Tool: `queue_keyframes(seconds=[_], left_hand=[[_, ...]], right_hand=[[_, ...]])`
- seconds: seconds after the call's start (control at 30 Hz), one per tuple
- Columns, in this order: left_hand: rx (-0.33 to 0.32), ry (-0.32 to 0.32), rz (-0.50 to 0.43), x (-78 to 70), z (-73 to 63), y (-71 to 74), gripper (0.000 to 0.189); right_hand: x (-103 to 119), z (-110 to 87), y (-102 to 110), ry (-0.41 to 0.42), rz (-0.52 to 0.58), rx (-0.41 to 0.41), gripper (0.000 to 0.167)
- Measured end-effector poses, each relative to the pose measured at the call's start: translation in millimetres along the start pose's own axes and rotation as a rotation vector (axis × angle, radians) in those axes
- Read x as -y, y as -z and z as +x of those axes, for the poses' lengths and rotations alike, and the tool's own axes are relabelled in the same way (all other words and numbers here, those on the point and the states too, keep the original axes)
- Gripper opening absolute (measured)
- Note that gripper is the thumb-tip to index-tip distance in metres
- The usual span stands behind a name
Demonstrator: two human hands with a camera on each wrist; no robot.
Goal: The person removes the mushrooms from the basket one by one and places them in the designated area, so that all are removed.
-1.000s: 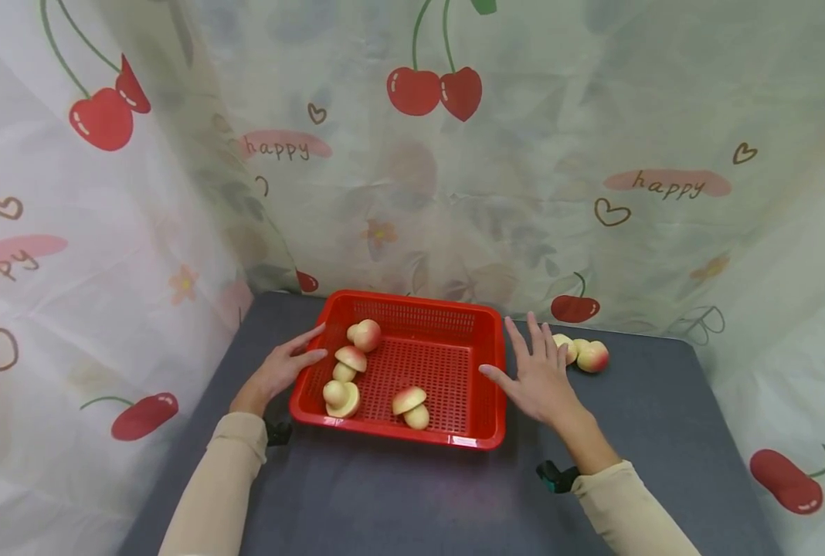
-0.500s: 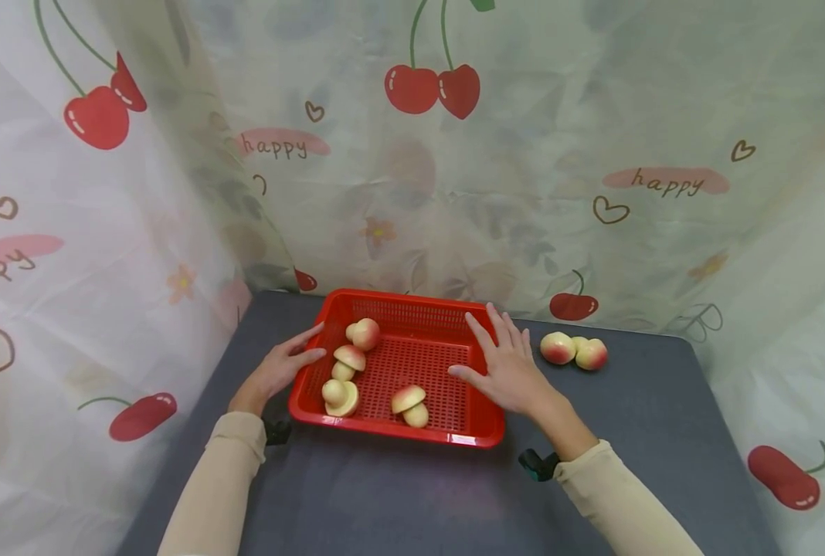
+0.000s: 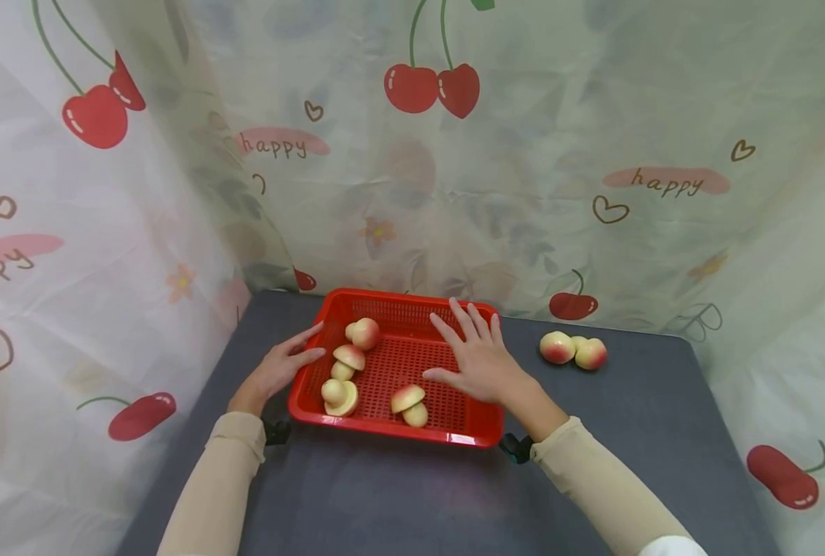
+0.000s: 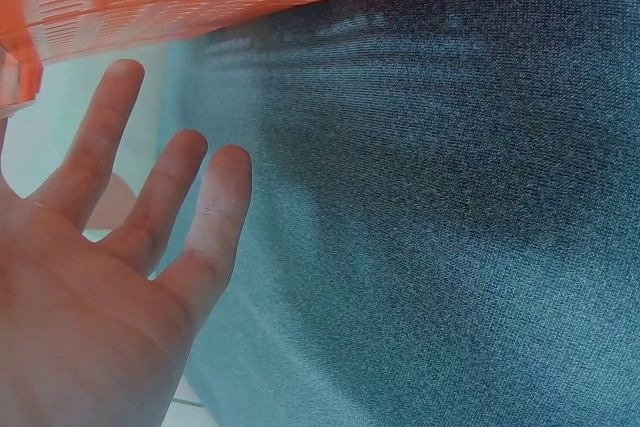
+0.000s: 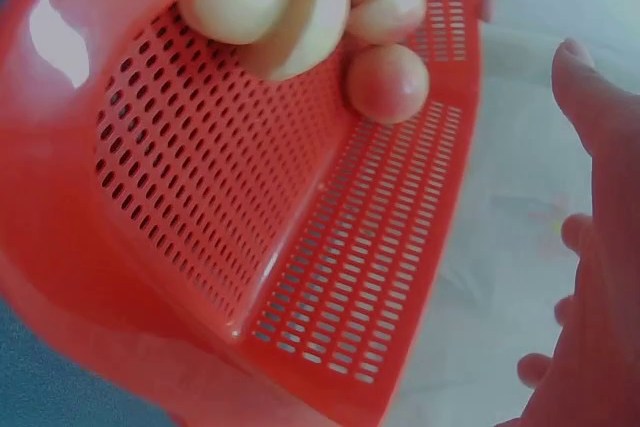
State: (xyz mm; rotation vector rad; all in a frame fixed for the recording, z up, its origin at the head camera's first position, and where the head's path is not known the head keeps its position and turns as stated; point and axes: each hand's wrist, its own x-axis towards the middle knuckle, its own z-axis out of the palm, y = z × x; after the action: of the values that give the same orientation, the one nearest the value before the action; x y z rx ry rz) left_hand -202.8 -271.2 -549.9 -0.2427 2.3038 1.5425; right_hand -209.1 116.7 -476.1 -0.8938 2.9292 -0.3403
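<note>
Red slotted basket (image 3: 400,357), upright beside left hand (image 3: 277,372), partly beneath right hand (image 3: 483,367); inside, four cream mushrooms (image 3: 409,400), three nearer left hand, one cap-down.

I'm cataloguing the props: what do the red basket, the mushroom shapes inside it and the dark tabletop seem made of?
Red basket: probably moulded plastic, glossy, with rim highlights and regular slots.
Mushroom shapes: perhaps foam or plastic, smooth with a soft sheen; the look leaves it open.
Dark tabletop: seemingly cloth-covered, matte, showing fine weave up close.

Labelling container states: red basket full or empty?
Partly filled: four mushroom-shaped pieces lie in the red basket, much of it bare.
</note>
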Motion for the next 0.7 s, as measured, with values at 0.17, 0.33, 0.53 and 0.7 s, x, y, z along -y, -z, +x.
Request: queue_keyframes(seconds=[0.17,0.33,0.53,0.7], left_hand=[[0.006,0.006,0.002,-0.9,1.5,0.5,0.067],[0.011,0.005,0.001,-1.1,2.4,-1.0,0.067],[0.007,-0.004,-0.005,-0.3,2.1,-0.7,0.068],[-0.002,-0.005,0.004,0.5,3.2,0.6,0.068]], right_hand=[[5,10.8,-6,0.024,-0.033,0.035,0.093],[6,20.7,-13,0.043,-0.063,0.083,0.094],[4,32.8,-20,0.065,-0.079,0.133,0.097],[5,44.2,-23,0.068,-0.058,0.186,0.098]])
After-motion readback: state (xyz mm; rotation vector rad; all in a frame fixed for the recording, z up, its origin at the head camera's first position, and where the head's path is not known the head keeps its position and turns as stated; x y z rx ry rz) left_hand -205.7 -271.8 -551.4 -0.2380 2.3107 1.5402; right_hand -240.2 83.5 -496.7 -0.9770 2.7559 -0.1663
